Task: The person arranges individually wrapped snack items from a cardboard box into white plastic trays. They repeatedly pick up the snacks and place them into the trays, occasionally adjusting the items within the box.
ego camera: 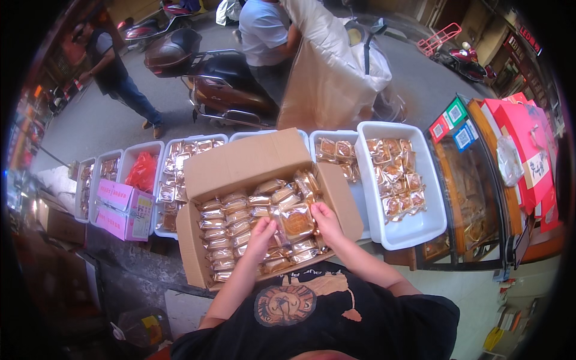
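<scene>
Between my two hands is a wrapped mooncake (pixel 297 221), its clear plastic wrapper pinched at both sides. My left hand (pixel 262 236) grips the wrapper's left edge, and my right hand (pixel 326 221) grips the right one. Just below them stands an open cardboard box (pixel 247 157), its far flap raised and its side flaps spread. Rows of wrapped mooncakes (pixel 222 225) stand on edge inside it. A few at the box's far right corner (pixel 307 182) lean at odd angles. The held mooncake hides part of the rows.
White plastic bins of wrapped mooncakes line the far side, one bin (pixel 432 211) raised at right. A pink carton (pixel 123 209) sits at left. Right stand a glass display case (pixel 472 202) and red gift bags (pixel 524 144). Beyond are a scooter (pixel 220 90) and two people (pixel 265 36).
</scene>
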The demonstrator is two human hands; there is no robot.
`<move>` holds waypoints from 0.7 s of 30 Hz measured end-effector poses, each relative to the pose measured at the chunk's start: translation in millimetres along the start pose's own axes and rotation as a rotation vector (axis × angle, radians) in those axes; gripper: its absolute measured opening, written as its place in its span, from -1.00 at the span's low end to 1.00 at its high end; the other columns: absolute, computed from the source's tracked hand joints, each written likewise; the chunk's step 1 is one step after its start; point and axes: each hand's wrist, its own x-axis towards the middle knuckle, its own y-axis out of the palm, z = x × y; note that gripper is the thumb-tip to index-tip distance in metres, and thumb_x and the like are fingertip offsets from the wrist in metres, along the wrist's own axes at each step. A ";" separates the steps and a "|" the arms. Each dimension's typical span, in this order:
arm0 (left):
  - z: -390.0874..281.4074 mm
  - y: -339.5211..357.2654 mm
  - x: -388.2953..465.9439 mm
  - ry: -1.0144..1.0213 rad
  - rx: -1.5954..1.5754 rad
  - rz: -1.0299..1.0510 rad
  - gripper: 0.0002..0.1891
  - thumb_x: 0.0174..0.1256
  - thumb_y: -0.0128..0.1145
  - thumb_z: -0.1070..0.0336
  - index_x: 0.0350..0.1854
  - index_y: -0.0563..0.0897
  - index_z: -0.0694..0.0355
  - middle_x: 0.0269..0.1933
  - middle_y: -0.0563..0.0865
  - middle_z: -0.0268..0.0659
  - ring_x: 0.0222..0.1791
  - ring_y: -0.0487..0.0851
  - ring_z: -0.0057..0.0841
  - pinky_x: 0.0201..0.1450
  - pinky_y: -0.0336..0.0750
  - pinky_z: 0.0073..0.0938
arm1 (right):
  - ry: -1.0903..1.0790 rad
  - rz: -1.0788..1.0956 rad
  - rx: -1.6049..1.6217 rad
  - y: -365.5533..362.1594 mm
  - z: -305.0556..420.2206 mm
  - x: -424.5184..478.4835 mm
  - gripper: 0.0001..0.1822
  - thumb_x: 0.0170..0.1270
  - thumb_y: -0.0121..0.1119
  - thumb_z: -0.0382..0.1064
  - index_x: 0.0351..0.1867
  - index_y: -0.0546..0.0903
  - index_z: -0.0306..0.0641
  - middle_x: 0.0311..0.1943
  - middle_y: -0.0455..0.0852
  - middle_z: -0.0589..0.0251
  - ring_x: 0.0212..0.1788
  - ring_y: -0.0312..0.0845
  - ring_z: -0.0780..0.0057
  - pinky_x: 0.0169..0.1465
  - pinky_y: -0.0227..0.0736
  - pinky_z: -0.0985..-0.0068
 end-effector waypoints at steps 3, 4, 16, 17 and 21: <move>10.4 -2.5 4.0 0.184 0.312 -0.102 -0.85 0.53 -0.03 0.22 -0.17 0.43 0.18 -0.43 0.57 -0.39 -0.53 0.53 -0.65 -0.46 0.49 -0.60 | -0.207 -0.024 -0.283 5.4 -2.6 -2.9 -0.82 0.51 -0.01 -0.19 -0.18 0.50 -0.24 -0.41 0.55 0.34 -0.32 0.45 0.62 -0.23 0.39 0.56; 11.6 -2.6 4.5 0.259 0.455 -0.131 -0.85 0.55 -0.06 0.22 -0.17 0.41 0.18 -0.45 0.54 -0.40 -0.56 0.49 -0.68 -0.50 0.44 -0.62 | -0.266 -0.035 -0.448 13.9 11.1 -12.8 -0.82 0.51 -0.03 -0.20 -0.20 0.48 -0.26 -0.43 0.53 0.30 -0.34 0.45 0.59 -0.25 0.38 0.54; -2.5 9.6 1.0 0.036 0.196 -0.182 -0.84 0.57 -0.11 0.16 -0.18 0.40 0.10 -0.66 0.41 -0.50 -0.79 0.29 -0.74 -0.77 0.17 -0.69 | -0.244 0.090 -0.425 11.0 2.7 -9.3 -0.84 0.53 -0.09 -0.26 -0.26 0.42 -0.26 -0.43 0.39 0.41 -0.33 0.28 0.69 -0.22 0.30 0.62; -2.0 8.5 0.8 0.025 0.171 -0.175 -0.84 0.57 -0.11 0.15 -0.19 0.40 0.10 -0.67 0.40 -0.50 -0.79 0.29 -0.74 -0.77 0.17 -0.68 | -0.229 0.106 -0.383 9.9 -1.5 -9.4 -0.84 0.53 -0.09 -0.26 -0.26 0.42 -0.25 -0.42 0.39 0.43 -0.32 0.28 0.71 -0.22 0.30 0.63; -2.9 5.1 -0.3 -0.009 0.153 -0.173 -0.78 0.56 -0.09 0.08 -0.23 0.41 0.09 -0.69 0.37 -0.50 -0.81 0.28 -0.72 -0.78 0.17 -0.67 | -0.213 0.133 -0.373 9.5 -3.0 -8.6 -0.83 0.54 -0.09 -0.26 -0.27 0.42 -0.24 -0.42 0.39 0.45 -0.32 0.26 0.72 -0.20 0.29 0.65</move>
